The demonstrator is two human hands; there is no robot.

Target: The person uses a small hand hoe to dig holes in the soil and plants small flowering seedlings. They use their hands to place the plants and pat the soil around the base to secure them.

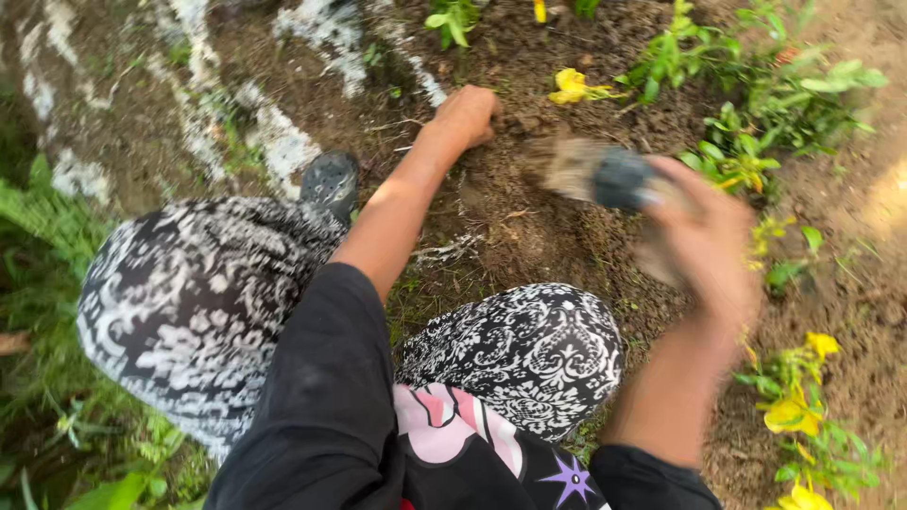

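A person squats over crumbly dark brown soil [529, 227], knees in black-and-white patterned fabric at lower left and centre. The left hand [465, 115], curled into a loose fist, presses into the soil at upper centre. The right hand [709, 247], blurred at centre right, is wrapped around a dark-handled tool [605, 175] whose pale, flat end points left, just right of the fist. Small green plants with yellow flowers [571, 85] line the upper and right edges.
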